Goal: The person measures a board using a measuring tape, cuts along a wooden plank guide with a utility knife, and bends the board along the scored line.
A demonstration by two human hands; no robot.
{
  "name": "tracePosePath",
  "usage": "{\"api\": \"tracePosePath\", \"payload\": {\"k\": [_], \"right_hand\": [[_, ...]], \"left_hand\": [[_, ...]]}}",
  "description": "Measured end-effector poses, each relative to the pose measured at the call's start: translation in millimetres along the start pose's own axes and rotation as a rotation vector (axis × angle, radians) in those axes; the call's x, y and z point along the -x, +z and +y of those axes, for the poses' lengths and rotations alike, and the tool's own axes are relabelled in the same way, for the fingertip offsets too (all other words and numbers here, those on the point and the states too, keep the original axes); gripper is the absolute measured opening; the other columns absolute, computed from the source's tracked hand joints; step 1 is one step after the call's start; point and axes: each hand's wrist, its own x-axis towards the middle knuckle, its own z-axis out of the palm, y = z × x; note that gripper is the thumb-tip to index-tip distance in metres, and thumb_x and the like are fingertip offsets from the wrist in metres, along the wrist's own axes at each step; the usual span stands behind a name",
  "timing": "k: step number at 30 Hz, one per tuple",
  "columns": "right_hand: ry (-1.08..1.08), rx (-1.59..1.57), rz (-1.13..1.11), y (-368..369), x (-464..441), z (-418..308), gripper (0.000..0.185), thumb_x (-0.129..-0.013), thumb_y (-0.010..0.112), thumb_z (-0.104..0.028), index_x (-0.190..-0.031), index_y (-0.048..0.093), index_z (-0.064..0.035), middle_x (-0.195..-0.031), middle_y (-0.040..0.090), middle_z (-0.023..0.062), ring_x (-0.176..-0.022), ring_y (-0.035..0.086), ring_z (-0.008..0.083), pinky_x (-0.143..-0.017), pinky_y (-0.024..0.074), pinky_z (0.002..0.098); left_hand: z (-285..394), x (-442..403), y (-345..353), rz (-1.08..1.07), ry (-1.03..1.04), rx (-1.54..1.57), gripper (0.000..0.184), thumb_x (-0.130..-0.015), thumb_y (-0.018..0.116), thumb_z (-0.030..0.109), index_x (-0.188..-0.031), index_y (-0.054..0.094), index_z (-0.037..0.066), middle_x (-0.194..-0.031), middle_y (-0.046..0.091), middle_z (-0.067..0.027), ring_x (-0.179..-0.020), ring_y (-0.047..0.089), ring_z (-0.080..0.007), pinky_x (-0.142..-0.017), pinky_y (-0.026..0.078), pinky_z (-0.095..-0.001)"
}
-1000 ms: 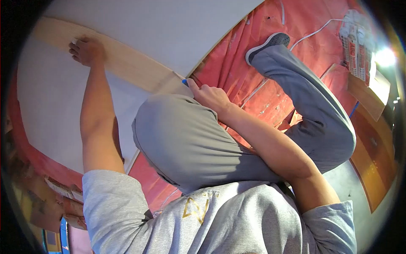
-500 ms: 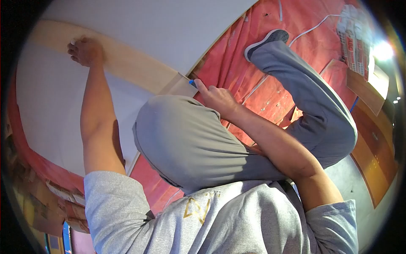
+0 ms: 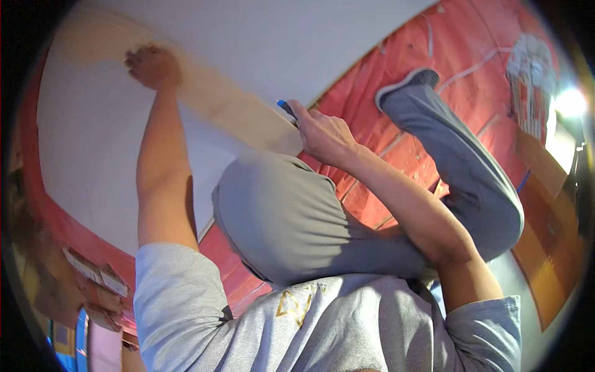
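My left hand [image 3: 155,65] rests on a light wood strip [image 3: 232,108] that lies across a large white panel [image 3: 105,130]; its fingers are bent and blurred, and what they hold, if anything, cannot be made out. My right hand [image 3: 326,136] is wrapped round a blue and dark tool [image 3: 286,108] with a thin tip, near the strip's right end. My bent knee is just below that end.
Red sheeting [image 3: 359,93] covers the floor, with a white cable [image 3: 474,67] running over it. At the right are white-and-red packages [image 3: 530,80], a bright lamp [image 3: 570,103] and orange-brown boards [image 3: 548,248]. Cardboard pieces [image 3: 93,273] lie at the lower left.
The view has shifted, so most things appear farther right. The tool in my right hand has tilted, and its tip has moved up towards the strip's upper edge. My left hand stays at the strip.
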Motion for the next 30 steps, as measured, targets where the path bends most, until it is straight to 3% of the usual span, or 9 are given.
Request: {"api": "tracePosePath", "payload": {"k": [2, 4, 10, 12, 14, 22, 28, 30], "right_hand": [[-0.015, -0.055, 0.003, 1, -27, -14, 0.055, -0.097, 0.055, -0.011, -0.149, 0.040, -0.0049, -0.093, 0.070, 0.0268, -0.079, 0.071, 0.0462, -0.067, 0.0564, 0.0561], [-0.032, -0.103, -0.008, 5, -56, -26, 0.051, -0.100, 0.052, -0.012, -0.149, 0.040, -0.0066, -0.096, 0.070, 0.0285, -0.083, 0.070, 0.0488, -0.072, 0.0550, 0.0585], [-0.134, -0.140, 0.100, 25, -136, -60, 0.048, -0.101, 0.051, -0.014, -0.147, 0.041, -0.0040, -0.094, 0.070, 0.0300, -0.084, 0.068, 0.0509, -0.076, 0.0527, 0.0617], [-0.118, -0.134, 0.149, 24, -155, -68, 0.048, -0.101, 0.052, -0.015, -0.147, 0.042, -0.0035, -0.091, 0.070, 0.0305, -0.086, 0.069, 0.0513, -0.077, 0.0523, 0.0620], [-0.111, -0.121, 0.147, 20, -166, -74, 0.048, -0.101, 0.052, -0.015, -0.147, 0.042, -0.0034, -0.091, 0.071, 0.0306, -0.086, 0.069, 0.0513, -0.078, 0.0522, 0.0619], [-0.168, -0.053, 0.130, 15, -185, -82, 0.056, -0.095, 0.053, -0.012, -0.149, 0.043, 0.0001, -0.094, 0.072, 0.0302, -0.087, 0.072, 0.0483, -0.078, 0.0571, 0.0580], [-0.140, -0.030, 0.059, 14, -168, -70, 0.046, -0.094, 0.053, -0.013, -0.138, 0.047, 0.0013, -0.089, 0.072, 0.0304, -0.086, 0.071, 0.0510, -0.078, 0.0560, 0.0608], [-0.057, 0.003, -0.056, 12, -131, -59, 0.040, -0.095, 0.052, -0.012, -0.132, 0.046, 0.0011, -0.090, 0.072, 0.0298, -0.086, 0.071, 0.0511, -0.078, 0.0552, 0.0623]], "left_hand": [[8, 14, -27, 0.029, 0.030, 0.099, 0.051, -0.107, 0.041, 0.033, -0.144, 0.058, 0.002, -0.162, 0.045, -0.0188, -0.154, 0.033, -0.0393, -0.124, 0.030, -0.0522], [-1, 7, 12, 0.226, 0.036, 0.021, 0.048, -0.107, 0.044, 0.036, -0.140, 0.061, 0.005, -0.163, 0.043, -0.0192, -0.153, 0.036, -0.0386, -0.122, 0.032, -0.0547], [9, 12, -7, 0.173, -0.104, 0.313, 0.056, -0.109, 0.038, 0.041, -0.149, 0.055, 0.006, -0.169, 0.034, -0.0191, -0.157, 0.028, -0.0391, -0.127, 0.024, -0.0542], [14, 13, -25, 0.097, -0.152, 0.302, 0.054, -0.110, 0.040, 0.028, -0.153, 0.046, -0.003, -0.168, 0.035, -0.0219, -0.157, 0.029, -0.0390, -0.128, 0.023, -0.0545], [13, 13, -30, 0.101, -0.158, 0.297, 0.053, -0.110, 0.039, 0.028, -0.153, 0.047, -0.003, -0.168, 0.035, -0.0226, -0.157, 0.029, -0.0392, -0.128, 0.023, -0.0541], [11, 17, -43, 0.122, -0.137, 0.367, 0.052, -0.110, 0.039, 0.027, -0.150, 0.049, -0.004, -0.165, 0.038, -0.0256, -0.155, 0.033, -0.0413, -0.128, 0.024, -0.0544], [11, 20, -30, 0.134, -0.080, 0.269, 0.050, -0.110, 0.038, 0.026, -0.148, 0.052, -0.004, -0.163, 0.041, -0.0265, -0.154, 0.034, -0.0419, -0.128, 0.024, -0.0545], [16, 17, -27, 0.132, -0.108, 0.238, 0.050, -0.110, 0.038, 0.027, -0.149, 0.051, -0.003, -0.164, 0.039, -0.0252, -0.155, 0.033, -0.0405, -0.128, 0.024, -0.0530]]}}
